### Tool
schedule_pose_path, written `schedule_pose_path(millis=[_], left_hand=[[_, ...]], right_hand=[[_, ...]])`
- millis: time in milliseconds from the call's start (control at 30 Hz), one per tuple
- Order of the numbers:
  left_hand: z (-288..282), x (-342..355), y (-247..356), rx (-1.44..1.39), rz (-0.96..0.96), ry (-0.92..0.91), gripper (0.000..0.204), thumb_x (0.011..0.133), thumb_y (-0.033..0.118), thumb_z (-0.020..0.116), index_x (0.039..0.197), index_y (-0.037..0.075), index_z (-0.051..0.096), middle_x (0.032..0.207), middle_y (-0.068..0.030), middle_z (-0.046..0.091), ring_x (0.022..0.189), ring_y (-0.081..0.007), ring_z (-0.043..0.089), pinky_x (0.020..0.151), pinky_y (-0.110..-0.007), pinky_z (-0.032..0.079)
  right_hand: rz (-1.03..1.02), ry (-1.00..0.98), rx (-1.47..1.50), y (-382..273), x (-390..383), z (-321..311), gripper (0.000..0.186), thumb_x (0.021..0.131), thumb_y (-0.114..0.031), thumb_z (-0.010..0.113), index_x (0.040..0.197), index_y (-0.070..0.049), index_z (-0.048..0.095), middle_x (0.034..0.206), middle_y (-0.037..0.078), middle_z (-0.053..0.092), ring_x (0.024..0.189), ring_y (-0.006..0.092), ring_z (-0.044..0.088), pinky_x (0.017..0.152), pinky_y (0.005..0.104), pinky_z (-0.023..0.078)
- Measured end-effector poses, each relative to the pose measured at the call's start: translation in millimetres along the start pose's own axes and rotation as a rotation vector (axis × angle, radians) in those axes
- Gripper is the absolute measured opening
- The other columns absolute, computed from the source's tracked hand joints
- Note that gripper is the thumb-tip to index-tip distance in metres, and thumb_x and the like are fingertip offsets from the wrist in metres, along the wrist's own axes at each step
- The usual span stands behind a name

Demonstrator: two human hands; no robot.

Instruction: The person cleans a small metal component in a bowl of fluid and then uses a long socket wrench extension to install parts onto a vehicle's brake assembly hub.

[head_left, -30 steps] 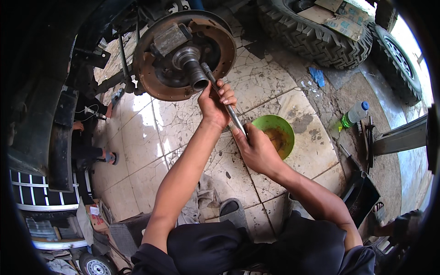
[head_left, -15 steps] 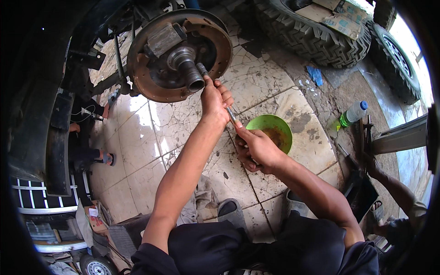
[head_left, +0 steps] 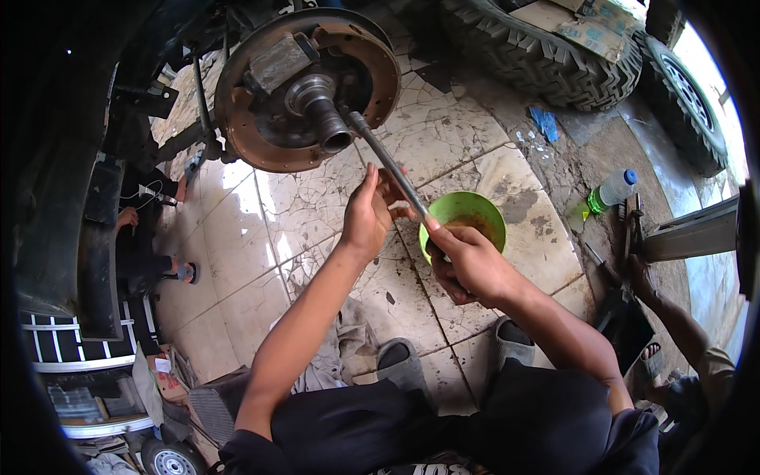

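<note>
My right hand [head_left: 475,265] is closed round the lower end of a long steel socket bar [head_left: 393,172], its thumb lying along the metal. The bar slants up and left. Its thicker, socket-like far end [head_left: 359,120] reaches the wheel hub assembly, just right of the hollow spindle [head_left: 323,119]; whether it sits on a bolt there I cannot tell. My left hand [head_left: 372,212] is open beside the bar, fingers apart and partly behind it. Around the spindle is a rusty brown brake backing plate [head_left: 249,146] with a block-shaped metal part [head_left: 283,63] on it.
A green bowl [head_left: 484,207] with brown residue stands on the cracked tiles behind my right hand. Large tyres [head_left: 546,71] lie far right, near a bottle [head_left: 613,191] of green liquid. Another person's arm [head_left: 673,313] is at right; another person's foot [head_left: 186,271] shows at left.
My left hand has let go of the bar near the hub, opened and drawn back toward me. My right hand has shifted slightly right and down with the bar, now seen along its length.
</note>
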State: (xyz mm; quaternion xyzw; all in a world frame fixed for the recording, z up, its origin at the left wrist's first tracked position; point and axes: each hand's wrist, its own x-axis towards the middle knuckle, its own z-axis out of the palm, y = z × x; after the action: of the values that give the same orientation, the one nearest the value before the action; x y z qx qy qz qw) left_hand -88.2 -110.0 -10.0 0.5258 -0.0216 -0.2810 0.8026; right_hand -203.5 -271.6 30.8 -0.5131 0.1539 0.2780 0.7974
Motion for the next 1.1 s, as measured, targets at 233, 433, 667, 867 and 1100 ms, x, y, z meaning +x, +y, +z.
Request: schedule_pose_path(millis=[233,433,667,867,1100], left_hand=[[40,-8,-52,-0.073,-0.248,-0.115,0.036,0.104,0.041,0.037,0.117,0.010,0.052,0.087,-0.0032,0.059,0.077,-0.0160,0.060,0.075,-0.035,0.049],[39,4,-85,-0.161,-0.395,0.046,0.030,0.103,0.041,0.043,0.106,0.013,0.052,0.067,0.0050,0.035,0.054,-0.0065,0.032,0.053,-0.024,0.033],[64,10,-93,-0.129,-0.471,-0.034,0.031,0.103,0.041,0.042,0.107,0.012,0.052,0.066,0.0057,0.034,0.051,-0.0057,0.030,0.050,-0.022,0.029],[87,10,-106,-0.150,-0.564,-0.095,0.034,0.102,0.043,0.043,0.105,0.011,0.053,0.066,0.0056,0.034,0.050,-0.0053,0.030,0.047,-0.022,0.028],[95,6,-106,-0.174,-0.596,-0.116,0.033,0.103,0.043,0.042,0.101,0.012,0.054,0.064,0.0056,0.037,0.048,-0.0054,0.031,0.047,-0.023,0.030]], right_hand=[[-0.318,0.325,-0.604,94,0,-28,0.044,0.102,-0.039,0.043,0.092,0.003,0.055,0.068,0.024,0.060,0.067,0.0432,0.061,0.064,0.0490,0.047],[-0.576,0.479,-0.800,94,-13,-75,0.037,0.097,-0.033,0.056,0.090,0.003,0.055,0.077,0.025,0.062,0.075,0.0449,0.061,0.066,0.0488,0.048],[-0.486,0.817,-0.698,81,-55,-151,0.031,0.094,-0.027,0.062,0.102,0.004,0.058,0.084,0.023,0.067,0.072,0.0322,0.068,0.065,0.0398,0.053],[-0.542,1.042,-0.753,86,-90,-179,0.025,0.092,-0.020,0.065,0.100,0.002,0.058,0.077,0.018,0.067,0.067,0.0258,0.068,0.060,0.0353,0.051],[-0.554,1.101,-0.899,97,-99,-176,0.023,0.090,-0.018,0.067,0.100,0.001,0.060,0.083,0.017,0.065,0.075,0.0288,0.065,0.068,0.0379,0.050]])
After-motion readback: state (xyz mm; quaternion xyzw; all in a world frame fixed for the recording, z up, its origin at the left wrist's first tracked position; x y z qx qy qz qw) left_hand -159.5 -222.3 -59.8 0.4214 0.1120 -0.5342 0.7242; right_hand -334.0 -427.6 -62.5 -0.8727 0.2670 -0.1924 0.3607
